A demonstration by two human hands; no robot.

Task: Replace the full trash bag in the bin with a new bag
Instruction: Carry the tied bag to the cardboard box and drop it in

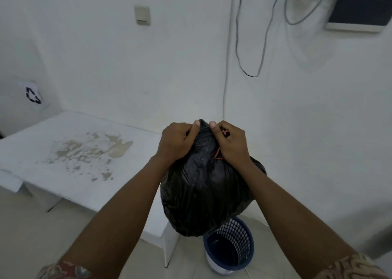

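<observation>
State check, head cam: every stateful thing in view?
trash bag: full, neck bunched, held up over the bin
left hand: grips the bag neck
right hand: grips the bag neck
red band: at the right hand, unclear if tied
bin: upright on floor, no liner visible

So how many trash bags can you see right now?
1: the black bag, held just above the bin, left hand and right hand gripping its neck. Others may be out of view.
</observation>
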